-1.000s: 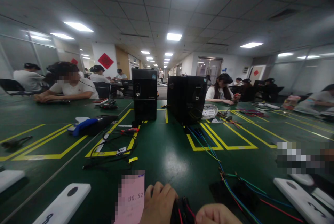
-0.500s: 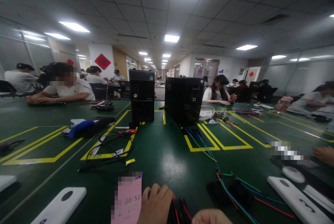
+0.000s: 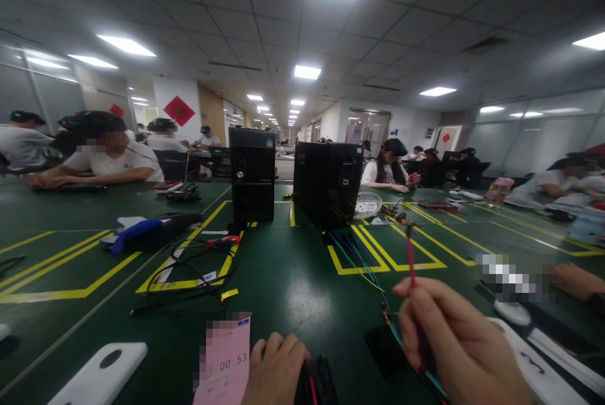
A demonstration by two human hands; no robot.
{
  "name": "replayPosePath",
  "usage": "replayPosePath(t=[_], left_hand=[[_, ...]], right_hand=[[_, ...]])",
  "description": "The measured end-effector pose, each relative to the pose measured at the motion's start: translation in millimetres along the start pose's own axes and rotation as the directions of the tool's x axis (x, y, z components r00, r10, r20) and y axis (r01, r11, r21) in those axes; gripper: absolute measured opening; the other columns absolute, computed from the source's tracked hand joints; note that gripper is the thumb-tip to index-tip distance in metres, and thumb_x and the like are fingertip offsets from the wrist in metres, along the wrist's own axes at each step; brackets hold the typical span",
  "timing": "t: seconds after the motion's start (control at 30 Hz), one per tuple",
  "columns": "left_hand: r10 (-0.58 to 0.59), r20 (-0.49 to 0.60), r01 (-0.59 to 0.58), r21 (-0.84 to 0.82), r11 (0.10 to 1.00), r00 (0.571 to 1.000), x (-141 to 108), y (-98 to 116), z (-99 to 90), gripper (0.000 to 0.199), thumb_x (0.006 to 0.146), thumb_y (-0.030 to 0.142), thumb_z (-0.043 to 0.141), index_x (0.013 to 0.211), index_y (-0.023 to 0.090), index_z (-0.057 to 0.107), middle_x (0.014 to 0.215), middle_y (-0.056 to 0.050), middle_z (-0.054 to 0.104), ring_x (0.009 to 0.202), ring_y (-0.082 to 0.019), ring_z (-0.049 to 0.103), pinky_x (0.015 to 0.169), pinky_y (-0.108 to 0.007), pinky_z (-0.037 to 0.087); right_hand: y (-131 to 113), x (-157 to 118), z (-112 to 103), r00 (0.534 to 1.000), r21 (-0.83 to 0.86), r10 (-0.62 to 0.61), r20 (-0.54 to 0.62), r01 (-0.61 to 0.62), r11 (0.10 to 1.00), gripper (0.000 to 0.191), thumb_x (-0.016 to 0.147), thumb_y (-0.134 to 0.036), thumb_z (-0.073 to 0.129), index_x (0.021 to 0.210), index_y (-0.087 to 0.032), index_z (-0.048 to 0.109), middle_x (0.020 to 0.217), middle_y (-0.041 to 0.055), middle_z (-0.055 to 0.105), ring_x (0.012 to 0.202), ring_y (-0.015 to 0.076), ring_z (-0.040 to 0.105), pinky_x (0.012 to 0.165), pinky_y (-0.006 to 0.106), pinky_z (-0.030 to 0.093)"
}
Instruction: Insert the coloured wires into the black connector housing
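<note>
My left hand (image 3: pixel 276 370) rests at the bottom edge of the green table (image 3: pixel 293 273), gripping a small black connector block (image 3: pixel 317 383) with red wires in it. My right hand (image 3: pixel 454 345) is raised above the table, pinching a thin red wire (image 3: pixel 410 260) that points up from the fingertips. Loose blue, green and red wires (image 3: pixel 373 266) trail across the table under that hand. A pink timer card (image 3: pixel 224 364) lies just left of my left hand.
Two black computer towers (image 3: pixel 252 172) (image 3: pixel 327 181) stand at mid-table inside yellow tape boxes. A black cable loop (image 3: pixel 189 266), a blue-handled tool (image 3: pixel 142 232), a white basket (image 3: pixel 367 203) and white numbered tags (image 3: pixel 97 380) lie around. Other people sit at the far sides; another person's hand (image 3: pixel 574 279) shows at right.
My right hand has risen from the bottom edge and now holds a red wire upright. The view has drifted slightly right. The timer changed from 00:52 to 00:53.
</note>
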State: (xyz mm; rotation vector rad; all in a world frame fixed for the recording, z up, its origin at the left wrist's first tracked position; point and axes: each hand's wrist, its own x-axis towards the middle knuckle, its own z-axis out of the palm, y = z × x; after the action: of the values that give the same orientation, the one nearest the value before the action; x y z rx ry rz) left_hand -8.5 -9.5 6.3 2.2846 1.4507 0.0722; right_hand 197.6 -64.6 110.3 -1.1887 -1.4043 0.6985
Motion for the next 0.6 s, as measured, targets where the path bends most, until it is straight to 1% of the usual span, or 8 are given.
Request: replayPosePath(t=[0.07,0.13,0.2,0.27,0.33,0.43,0.53,0.6], left_hand=[[0.001,0.000,-0.001,-0.003,1.000,1.000,0,0,-0.2,0.027,0.083,0.022,0.036,0.102,0.025,0.056,0.113,-0.001,0.058,0.101,-0.025,0.045,0.083,-0.042,0.030],[0.002,-0.011,-0.002,-0.005,1.000,1.000,0,0,0.2,0.028,0.084,0.020,0.035,0.101,0.026,0.057,0.112,-0.001,0.059,0.101,-0.025,0.045,0.083,-0.042,0.030],[0.000,-0.025,0.000,-0.001,1.000,1.000,0,1,0.7,0.028,0.085,0.020,0.035,0.100,0.026,0.057,0.111,-0.001,0.059,0.100,-0.025,0.046,0.084,-0.043,0.030],[-0.006,-0.036,0.006,0.005,1.000,0.999,-1,2,0.8,0.027,0.085,0.021,0.036,0.101,0.026,0.057,0.111,-0.001,0.059,0.100,-0.024,0.046,0.085,-0.043,0.030],[-0.011,-0.042,0.011,0.008,1.000,0.999,-2,3,0.6,0.027,0.085,0.019,0.037,0.101,0.026,0.057,0.111,0.000,0.059,0.101,-0.024,0.046,0.086,-0.044,0.030],[-0.020,-0.044,0.020,0.004,1.000,0.999,-2,3,0.4,0.027,0.085,0.018,0.037,0.100,0.027,0.057,0.110,0.001,0.059,0.101,-0.024,0.047,0.086,-0.044,0.030],[-0.029,-0.052,0.029,0.001,1.000,0.998,-2,4,1.2,0.028,0.086,0.018,0.036,0.100,0.027,0.058,0.110,0.001,0.059,0.101,-0.025,0.047,0.087,-0.045,0.029],[-0.031,-0.051,0.031,0.000,1.000,0.998,-2,3,2.0,0.028,0.086,0.018,0.037,0.100,0.027,0.058,0.110,0.000,0.060,0.101,-0.025,0.047,0.087,-0.045,0.029]], right_hand=[[15,3,4,0.987,-0.142,0.091,0.133,-0.072,0.987,0.029,0.090,-0.046,0.040,0.098,-0.021,0.052,0.055,-0.0059,0.054,0.046,0.0112,0.053,0.044,0.022,0.040],[38,5,10,0.962,-0.331,0.155,0.225,-0.074,0.941,0.033,0.091,-0.045,0.036,0.088,-0.019,0.056,0.057,-0.0034,0.056,0.050,0.0128,0.057,0.048,0.023,0.041],[62,6,15,0.951,-0.556,0.168,0.258,0.004,0.831,0.035,0.092,-0.039,0.035,0.082,-0.018,0.061,0.065,0.0017,0.064,0.059,0.0170,0.063,0.054,0.027,0.043],[81,6,17,0.946,-0.723,0.181,0.269,0.075,0.687,0.031,0.091,-0.033,0.037,0.086,-0.019,0.065,0.078,0.0071,0.071,0.074,0.0230,0.067,0.063,0.031,0.045],[90,5,18,0.940,-0.812,0.217,0.264,0.096,0.575,0.029,0.089,-0.026,0.038,0.096,-0.019,0.065,0.088,0.0104,0.072,0.084,0.0275,0.067,0.070,0.036,0.047],[91,2,20,0.935,-0.869,0.231,0.268,0.132,0.476,0.032,0.087,-0.019,0.038,0.109,-0.016,0.061,0.100,0.0136,0.069,0.092,0.0299,0.064,0.075,0.041,0.049],[84,-5,23,0.921,-0.843,0.148,0.361,0.254,0.474,0.032,0.087,-0.020,0.040,0.109,-0.015,0.063,0.109,0.0137,0.064,0.102,0.0295,0.058,0.086,0.044,0.046],[80,-14,24,0.889,-0.772,0.167,0.427,0.262,0.579,0.029,0.087,-0.025,0.043,0.102,-0.018,0.067,0.103,0.0114,0.067,0.100,0.0283,0.059,0.086,0.041,0.047]])
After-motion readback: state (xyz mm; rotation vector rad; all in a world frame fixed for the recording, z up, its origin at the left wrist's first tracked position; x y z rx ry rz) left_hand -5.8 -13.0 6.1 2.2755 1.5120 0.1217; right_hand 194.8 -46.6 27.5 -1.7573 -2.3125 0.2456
